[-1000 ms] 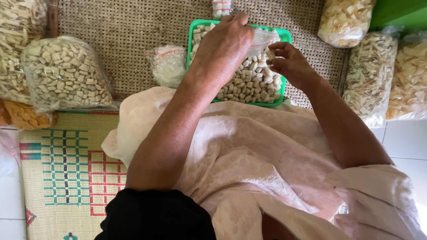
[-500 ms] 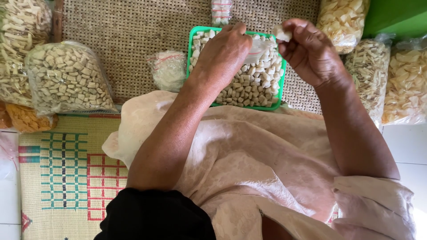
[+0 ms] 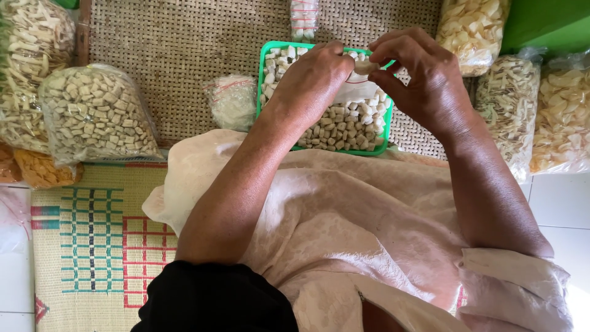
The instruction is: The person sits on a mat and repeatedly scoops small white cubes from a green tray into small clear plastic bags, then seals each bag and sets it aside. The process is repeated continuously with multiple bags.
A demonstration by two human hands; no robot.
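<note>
Clear plastic bags of pale snack pieces: big cube-filled bag (image 3: 95, 117) at left, small tied bag (image 3: 232, 101) beside green tray, chip bags (image 3: 472, 31) top right, strip bag (image 3: 507, 107) far right.

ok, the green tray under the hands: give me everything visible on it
The green tray is a shallow rectangular basket, plastic by its look, lying flat on the woven mat against the person's cloth-covered lap. It holds small pale cube-shaped snack pieces and a clear plastic bag. The left hand covers its middle; the right hand hovers over its far right corner, pinching one piece.
</note>
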